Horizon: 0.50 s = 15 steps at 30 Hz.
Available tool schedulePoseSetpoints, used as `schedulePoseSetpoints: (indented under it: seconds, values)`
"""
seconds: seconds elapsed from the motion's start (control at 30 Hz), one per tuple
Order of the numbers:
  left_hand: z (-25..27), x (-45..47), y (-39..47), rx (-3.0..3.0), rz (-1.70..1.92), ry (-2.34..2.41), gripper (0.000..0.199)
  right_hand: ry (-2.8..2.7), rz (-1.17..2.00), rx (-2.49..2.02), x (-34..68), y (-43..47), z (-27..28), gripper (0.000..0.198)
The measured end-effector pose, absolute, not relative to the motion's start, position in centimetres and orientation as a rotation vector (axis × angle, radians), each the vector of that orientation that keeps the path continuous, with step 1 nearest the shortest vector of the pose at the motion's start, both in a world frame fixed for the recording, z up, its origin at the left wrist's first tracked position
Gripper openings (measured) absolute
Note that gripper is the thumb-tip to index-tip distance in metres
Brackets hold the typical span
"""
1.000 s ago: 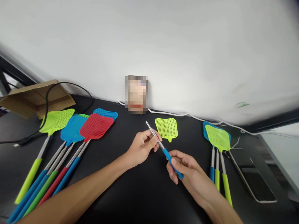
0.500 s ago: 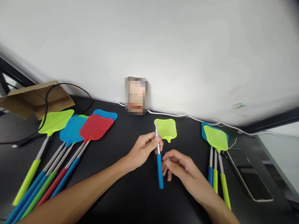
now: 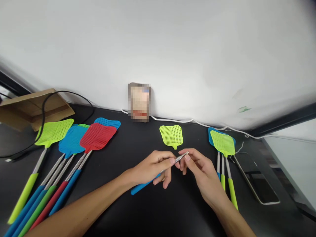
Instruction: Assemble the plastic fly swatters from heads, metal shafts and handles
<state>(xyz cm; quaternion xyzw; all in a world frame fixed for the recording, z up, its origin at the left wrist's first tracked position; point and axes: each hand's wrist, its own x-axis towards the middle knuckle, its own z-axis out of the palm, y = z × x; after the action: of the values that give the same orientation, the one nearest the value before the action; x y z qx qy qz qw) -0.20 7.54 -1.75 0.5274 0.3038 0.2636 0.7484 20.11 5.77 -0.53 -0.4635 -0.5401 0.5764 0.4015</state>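
Observation:
My left hand (image 3: 156, 168) is closed around a fly swatter handle with a blue grip (image 3: 142, 188) and a metal rod (image 3: 181, 157). The handle tilts, its grip pointing down to the left and its rod tip up to the right. At that tip, my right hand (image 3: 203, 171) pinches the rod end between thumb and index finger. Just beyond both hands, a detached yellow-green swatter head (image 3: 171, 135) lies flat on the black table (image 3: 138, 214).
Several fly swatters, with a red one (image 3: 98, 135) on top, lie at left before a cardboard box (image 3: 55, 110). More swatters (image 3: 223, 143) and a phone (image 3: 259, 182) lie at right. A blurred packet (image 3: 139, 102) leans on the wall, near a white cable (image 3: 172, 120).
The handle has swung from nearly upright to a slant, its rod tip now pointing right. My right hand has risen from beside the blue grip to the rod tip. The view has shifted slightly.

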Motion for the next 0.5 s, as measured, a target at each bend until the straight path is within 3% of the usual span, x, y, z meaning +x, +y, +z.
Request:
schedulePoseSetpoints:
  seconds: [0.5]
  values:
    - [-1.91, 0.13, 7.35, 1.121, 0.525, 0.619, 0.046, -1.268, 1.534, -1.112, 19.69, 5.57, -1.41, 0.021]
